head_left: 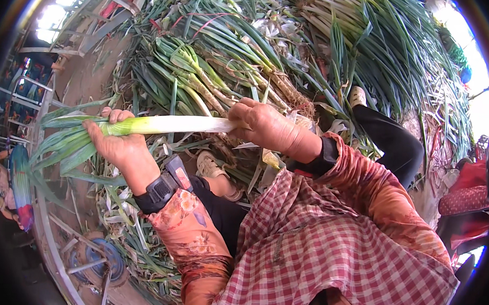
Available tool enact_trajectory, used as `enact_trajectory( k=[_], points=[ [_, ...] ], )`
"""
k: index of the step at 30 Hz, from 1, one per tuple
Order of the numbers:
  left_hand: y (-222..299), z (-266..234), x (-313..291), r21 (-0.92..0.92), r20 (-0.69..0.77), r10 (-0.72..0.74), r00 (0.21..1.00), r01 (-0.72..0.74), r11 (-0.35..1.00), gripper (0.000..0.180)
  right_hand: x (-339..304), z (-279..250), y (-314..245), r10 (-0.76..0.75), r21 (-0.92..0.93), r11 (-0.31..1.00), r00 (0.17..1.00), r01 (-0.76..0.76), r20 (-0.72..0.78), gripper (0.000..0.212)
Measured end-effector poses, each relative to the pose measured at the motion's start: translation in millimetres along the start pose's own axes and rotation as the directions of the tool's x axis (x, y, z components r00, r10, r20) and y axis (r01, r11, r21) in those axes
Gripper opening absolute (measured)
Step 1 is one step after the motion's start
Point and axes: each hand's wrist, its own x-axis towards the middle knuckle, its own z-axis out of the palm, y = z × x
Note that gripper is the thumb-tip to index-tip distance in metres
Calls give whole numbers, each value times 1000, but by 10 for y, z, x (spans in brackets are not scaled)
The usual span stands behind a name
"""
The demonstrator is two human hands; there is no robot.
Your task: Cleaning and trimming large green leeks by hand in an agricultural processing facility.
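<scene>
While your left hand (pixel 119 144) wraps around the pale green neck of a long leek (pixel 147 125), just where the white shaft gives way to the leaves, your right hand (pixel 262 125) is closed over the other end of it, fingers curled down around the white base so that the tip is hidden under your palm. You hold the leek level and crosswise in front of you, above your knees, with its green leaves (pixel 65 139) fanning out past your left hand toward the left rim of the view. Both hands grip firmly; neither is spread.

You wear a black wrist strap (pixel 164 188) on the left forearm, floral sleeves, and a red checked apron (pixel 327 249). Below the leek, your beige shoe (pixel 208 164) shows among loose trimmings on the ground.

Beyond your hands lies a big heap of unpeeled leeks (pixel 215 75), roots and dirty outer skins toward you, with a further mass of green tops (pixel 390 55) stretching to the upper right. A second shoe (pixel 358 96) rests against that heap.
</scene>
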Motion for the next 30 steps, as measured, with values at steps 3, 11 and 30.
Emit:
enact_trajectory(
  k=[3,11,30],
  points=[
    [1,-5,-13,-41,-20,-68,997,67,997,36,-10,-11,8,-2,3,1000,999,2,33,24],
    [-24,-77,21,-17,-81,-61,995,60,998,36,25,-40,12,-41,4,999,992,41,115,27],
    [-43,16,19,168,-278,39,960,9,986,28,4,83,-53,-319,-175,918,925,356,205,14]
  ],
)
